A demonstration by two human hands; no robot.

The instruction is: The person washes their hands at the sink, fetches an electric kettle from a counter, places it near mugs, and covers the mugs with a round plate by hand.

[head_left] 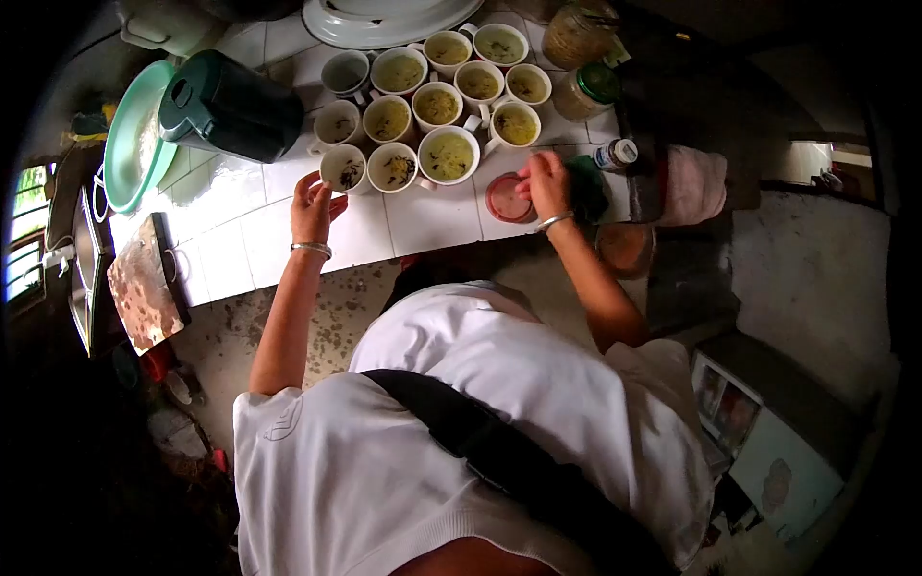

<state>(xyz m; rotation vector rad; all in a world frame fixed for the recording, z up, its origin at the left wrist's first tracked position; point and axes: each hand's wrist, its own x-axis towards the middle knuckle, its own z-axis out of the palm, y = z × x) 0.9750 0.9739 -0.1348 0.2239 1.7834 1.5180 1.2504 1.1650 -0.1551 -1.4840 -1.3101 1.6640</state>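
Several white cups (pixel 448 154) stand close together on the white tiled counter (pixel 351 226). Many hold yellowish liquid with dark bits; those at the front left show mostly dark leaves. My left hand (pixel 312 206) is at the front-left cup (pixel 329 171), fingers apart around its near side; whether they touch it I cannot tell. My right hand (pixel 545 184) is right of the cups with its fingers bent together, at the edge of a round red lid (pixel 509 199). Anything within those fingers is hidden. A dark green crumpled bag (pixel 587 189) lies just right of that hand.
A dark teal pitcher (pixel 235 106) lies left of the cups, beside a light green basin (pixel 134 139). A green-lidded jar (pixel 584 94), a small labelled bottle (pixel 615 154) and a pinkish cloth (pixel 693 184) are at right. Behind the cups is a white enamel tray (pixel 389 31).
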